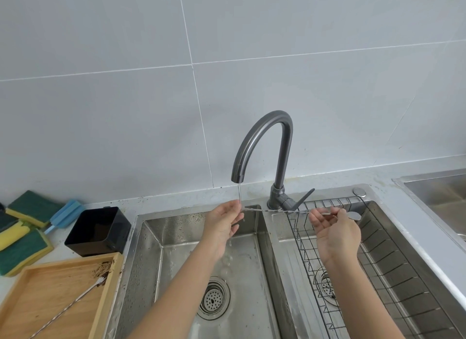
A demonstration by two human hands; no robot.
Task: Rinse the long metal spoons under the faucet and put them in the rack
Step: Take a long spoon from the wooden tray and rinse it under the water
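A long twisted metal spoon point(274, 211) is held level across the divider between the two sink basins. My left hand point(224, 220) pinches its left end right under the thin stream of water from the grey faucet point(262, 147). My right hand point(335, 227) pinches the shaft near the bowl end, which sticks out to the right above the black wire rack point(378, 263) in the right basin. A second long spoon point(73, 301) lies on the wooden tray point(50, 298) at the lower left, its head in brown crumbs.
The left basin point(176, 263) is wet, with a drain strainer point(214, 298) at its middle. A black square container point(98, 231) stands left of the sink. Green and yellow sponges point(22, 230) and a blue brush point(65, 211) lie at the far left. Another steel sink point(438, 192) is at the right.
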